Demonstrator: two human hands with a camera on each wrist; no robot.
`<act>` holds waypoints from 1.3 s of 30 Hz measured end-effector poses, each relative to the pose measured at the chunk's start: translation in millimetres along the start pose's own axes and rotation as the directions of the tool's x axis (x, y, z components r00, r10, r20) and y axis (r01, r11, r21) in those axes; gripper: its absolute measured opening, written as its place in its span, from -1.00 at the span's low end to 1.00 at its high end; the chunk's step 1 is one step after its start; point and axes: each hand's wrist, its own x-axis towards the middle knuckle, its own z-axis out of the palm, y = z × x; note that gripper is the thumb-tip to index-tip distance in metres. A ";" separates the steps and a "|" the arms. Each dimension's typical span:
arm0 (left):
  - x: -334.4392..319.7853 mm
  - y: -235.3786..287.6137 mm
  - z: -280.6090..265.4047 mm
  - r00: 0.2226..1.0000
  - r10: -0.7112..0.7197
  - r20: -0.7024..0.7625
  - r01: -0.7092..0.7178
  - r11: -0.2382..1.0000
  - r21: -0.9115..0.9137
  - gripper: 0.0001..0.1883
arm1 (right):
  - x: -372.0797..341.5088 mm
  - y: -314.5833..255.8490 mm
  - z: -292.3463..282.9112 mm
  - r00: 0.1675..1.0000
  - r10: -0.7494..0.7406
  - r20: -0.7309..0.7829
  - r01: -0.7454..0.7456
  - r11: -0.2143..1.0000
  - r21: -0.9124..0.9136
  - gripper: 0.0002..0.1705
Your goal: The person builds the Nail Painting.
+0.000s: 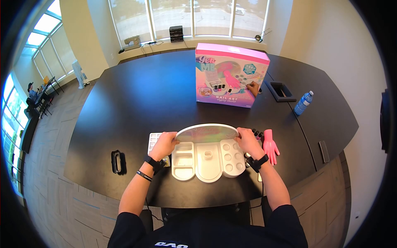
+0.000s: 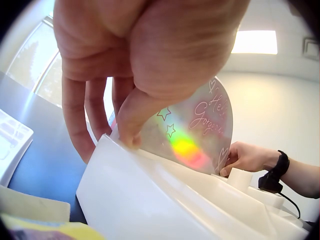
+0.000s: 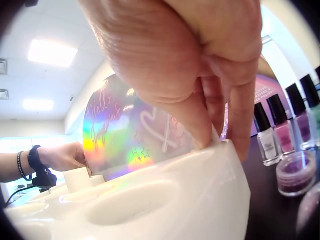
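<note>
A white tray with three sections lies in front of the person, with a curved shiny panel upright along its back edge. The left hand grips the panel's left end, thumb on its front and fingers behind, at the tray's corner. At the panel's right end the right hand pinches it the same way. Lettering and stars show on the panel in the left wrist view; a heart shows on the panel in the right wrist view.
A pink box stands behind the tray. To the right are a pink model hand, small polish bottles, a glitter jar and a water bottle. A white palette lies left of the tray, a black object farther left.
</note>
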 end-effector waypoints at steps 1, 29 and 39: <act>-0.5 -1.4 0.9 1.000 0.001 0.001 -0.001 1.000 0.000 -0.73 | -0.5 -0.6 0.3 0.999 -0.035 -0.039 0.035 0.999 -0.005 -0.81; 3.9 -4.5 -1.3 0.998 0.019 0.052 -0.018 0.999 -0.026 -0.72 | 0.4 -5.5 -4.2 0.994 0.095 0.046 -0.096 0.995 0.017 -0.81; -11.2 14.8 -13.7 0.996 0.055 -0.065 -0.061 0.993 -0.102 -0.43 | -1.5 -11.6 -27.3 0.997 0.071 -0.006 -0.070 0.996 0.063 -0.51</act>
